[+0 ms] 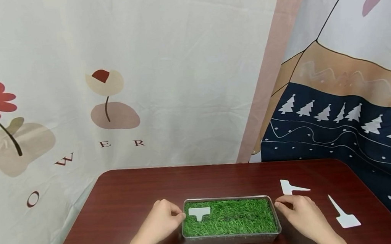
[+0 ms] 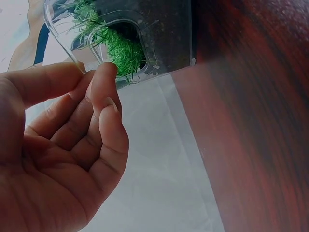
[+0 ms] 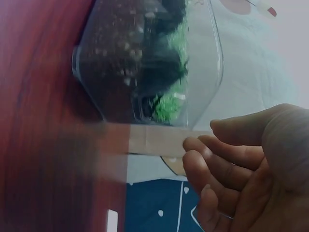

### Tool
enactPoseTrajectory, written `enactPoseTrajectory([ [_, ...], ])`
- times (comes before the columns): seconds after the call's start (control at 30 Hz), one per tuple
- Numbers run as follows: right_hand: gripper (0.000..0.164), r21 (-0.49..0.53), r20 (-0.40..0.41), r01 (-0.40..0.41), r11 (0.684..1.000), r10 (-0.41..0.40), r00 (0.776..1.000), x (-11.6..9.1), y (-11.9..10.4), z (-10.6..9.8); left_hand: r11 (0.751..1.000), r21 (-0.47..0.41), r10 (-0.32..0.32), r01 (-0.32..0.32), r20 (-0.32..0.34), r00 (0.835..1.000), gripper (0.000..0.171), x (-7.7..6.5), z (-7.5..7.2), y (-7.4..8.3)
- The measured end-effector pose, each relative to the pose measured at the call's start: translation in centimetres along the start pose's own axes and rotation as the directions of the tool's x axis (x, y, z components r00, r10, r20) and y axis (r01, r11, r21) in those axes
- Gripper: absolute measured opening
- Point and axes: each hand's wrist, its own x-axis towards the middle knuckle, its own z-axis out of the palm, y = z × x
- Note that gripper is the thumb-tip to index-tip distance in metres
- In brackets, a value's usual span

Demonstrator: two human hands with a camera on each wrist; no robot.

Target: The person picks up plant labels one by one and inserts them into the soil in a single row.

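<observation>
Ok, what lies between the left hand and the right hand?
The head view shows a clear container of green grass between them, with a white T-shaped tag nearer the left hand.

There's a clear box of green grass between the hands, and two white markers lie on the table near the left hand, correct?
Not quite: the head view shows the two white markers lying on the table near the right hand, not the left hand. The clear box of green grass is between the hands.
</observation>
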Motion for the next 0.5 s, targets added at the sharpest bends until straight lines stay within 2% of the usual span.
enactPoseTrajectory([
  [0.13,0.015,-0.050,-0.060,0.083,0.995,-0.085,0.995,0.6,1.0,-0.9,1.000,-0.001,-0.010,0.010,0.004,1.000,0.025,0.0,0.0,0.0],
  [0.3,0.016,-0.119,-0.127,0.208,0.971,-0.223,0.967,2.1,2.7,-2.0,1.000,0.002,-0.005,0.005,-0.001,1.000,0.025,0.0,0.0,-0.1],
  [0.5,0.027,-0.072,-0.074,0.269,0.960,-0.274,0.959,4.3,4.3,-2.9,1.000,-0.015,-0.002,0.002,0.002,1.000,0.023,0.1,0.0,-0.1],
])
